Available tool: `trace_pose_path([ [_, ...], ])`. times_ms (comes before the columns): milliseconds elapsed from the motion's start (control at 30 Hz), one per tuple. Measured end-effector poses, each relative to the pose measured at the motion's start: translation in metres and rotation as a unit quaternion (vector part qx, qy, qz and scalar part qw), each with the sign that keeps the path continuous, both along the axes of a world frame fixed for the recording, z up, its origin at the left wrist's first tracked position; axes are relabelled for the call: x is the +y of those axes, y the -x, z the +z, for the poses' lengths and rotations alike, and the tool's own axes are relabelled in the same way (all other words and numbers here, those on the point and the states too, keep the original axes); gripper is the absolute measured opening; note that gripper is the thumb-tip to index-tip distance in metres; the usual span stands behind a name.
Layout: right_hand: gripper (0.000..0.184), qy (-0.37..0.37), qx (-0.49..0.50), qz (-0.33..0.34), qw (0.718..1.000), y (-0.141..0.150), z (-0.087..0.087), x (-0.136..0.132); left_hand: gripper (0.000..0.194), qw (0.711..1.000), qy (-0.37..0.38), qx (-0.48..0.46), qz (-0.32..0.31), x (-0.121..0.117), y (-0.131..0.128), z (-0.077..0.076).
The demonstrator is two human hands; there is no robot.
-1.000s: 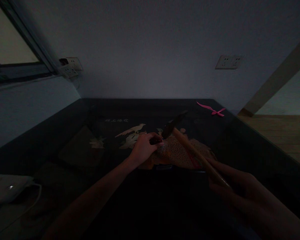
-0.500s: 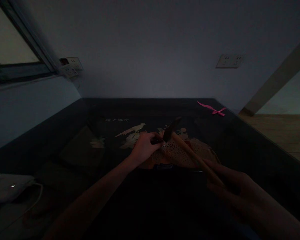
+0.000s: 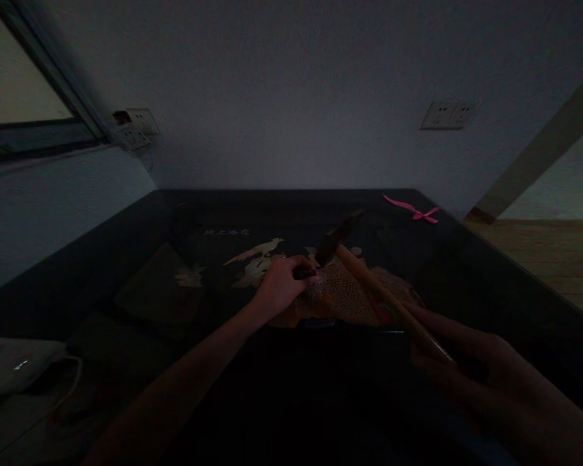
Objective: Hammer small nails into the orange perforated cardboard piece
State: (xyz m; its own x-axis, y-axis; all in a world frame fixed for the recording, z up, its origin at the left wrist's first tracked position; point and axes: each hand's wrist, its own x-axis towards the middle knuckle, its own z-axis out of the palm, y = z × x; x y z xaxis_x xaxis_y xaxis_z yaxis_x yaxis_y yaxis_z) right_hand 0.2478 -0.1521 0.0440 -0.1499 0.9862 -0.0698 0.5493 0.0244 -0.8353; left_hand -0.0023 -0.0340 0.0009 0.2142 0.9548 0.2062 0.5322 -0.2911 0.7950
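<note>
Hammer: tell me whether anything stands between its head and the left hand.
Nothing clearly visible stands between the hammer head and the left hand; the right hand grips the wooden handle. It is too dark to rule out something small there.

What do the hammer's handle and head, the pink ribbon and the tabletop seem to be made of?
Hammer handle: likely wood, smooth, tan with a sheen near its end.
Hammer head: probably metal, dark and dull, though dim light hides detail.
Pink ribbon: perhaps fabric, being a thin, bent strip.
Tabletop: dark, glossy, with faint reflections; perhaps glass or lacquer.
</note>
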Motion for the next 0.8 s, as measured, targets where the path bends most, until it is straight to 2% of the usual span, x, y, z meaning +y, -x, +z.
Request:
trace_pose_path([
  [200, 0.054, -0.006, -0.023, -0.009, 1.0, 0.0014, -0.0006, 0.0003, 0.005, 1.0, 0.005, -0.003, -0.002, -0.0011, -0.0001, 0.0005],
  [400, 0.059, 0.034, -0.009, 0.022, 0.999, -0.0011, 0.0023, 0.0004, 0.006, 1.0, 0.007, -0.015, -0.007, -0.0005, -0.0008, 0.0],
  [567, 0.057, 0.006, -0.045, 0.034, 0.998, -0.0005, 0.005, 0.0034, 0.005, 1.0, 0.008, 0.013, 0.003, -0.0007, -0.0002, 0.0009],
  [667, 0.059, -0.004, -0.038, 0.006, 0.999, -0.0032, 0.0031, 0.0022, 0.004, 1.0, 0.013, -0.002, 0.0, -0.0009, 0.0006, 0.0003],
  [800, 0.057, 0.014, -0.024, 0.016, 0.999, -0.0009, 0.0021, 0.0012, 0.004, 1.0, 0.013, -0.007, -0.003, -0.001, 0.0008, 0.0002],
])
